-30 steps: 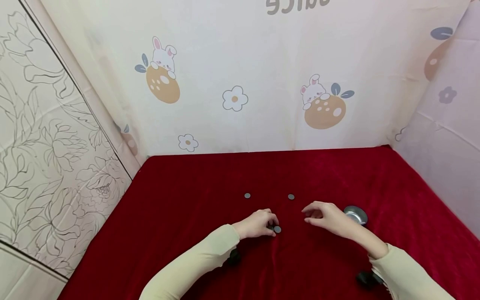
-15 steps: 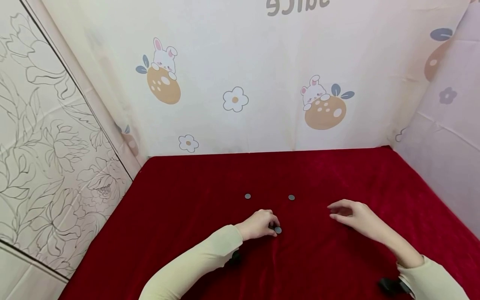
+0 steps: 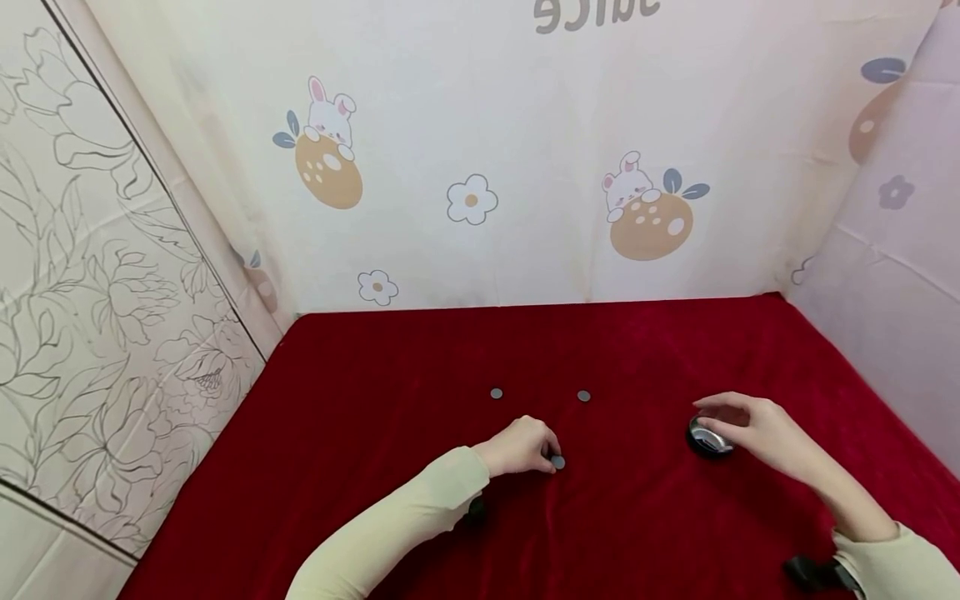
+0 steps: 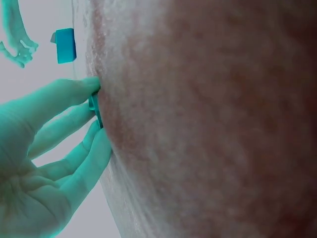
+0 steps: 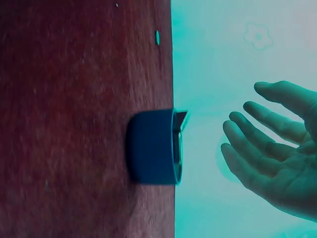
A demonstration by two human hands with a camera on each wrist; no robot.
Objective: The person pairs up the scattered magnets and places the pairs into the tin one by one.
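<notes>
My left hand (image 3: 525, 447) is low on the red cloth, its thumb and fingertips curled around a small grey coin (image 3: 558, 462). In the left wrist view the thumb and fingers close in on thin coin edges (image 4: 93, 103) at the cloth. My right hand (image 3: 765, 429) hovers at the right with its fingers loosely bent and nothing in them. Just left of and below it stands a short round container (image 3: 708, 442), dark outside and shiny metal inside. The right wrist view shows that container (image 5: 153, 148) upright with an angled metal lip, apart from the fingers.
Two more grey coins lie farther back, one left (image 3: 497, 393) and one right (image 3: 584, 396). Red velvet cloth (image 3: 420, 358) covers the table. Behind it hangs a pale printed curtain (image 3: 540, 250), with side panels at left and right.
My right hand has moved right, from left of the container to above its right side, and the container shows again after being hidden. The left hand has stayed almost still at the coin.
</notes>
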